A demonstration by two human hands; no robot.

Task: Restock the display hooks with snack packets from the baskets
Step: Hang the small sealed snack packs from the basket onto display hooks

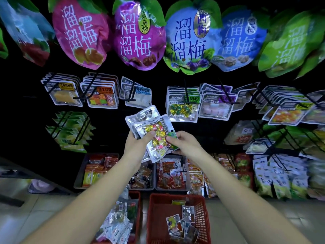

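Note:
My left hand [136,144] grips a small stack of silver snack packets [143,118] held up in front of the dark display wall. My right hand [182,142] pinches the lower right edge of the front packet [158,138], which shows yellow and pink wrapped candies. Two red baskets sit on the floor below my arms: the right basket [158,215] holds a few silver packets, the left basket [136,199] is heaped with more. Display hooks [185,92] above carry rows of similar silver packets.
Large plum-snack bags [139,34] hang along the top. Green packets [70,131] hang at the left. Grey bins [80,175] of red and orange snacks line the bottom shelf. More hooks with bags [281,110] crowd the right. Tiled floor [35,217] lies at the lower left.

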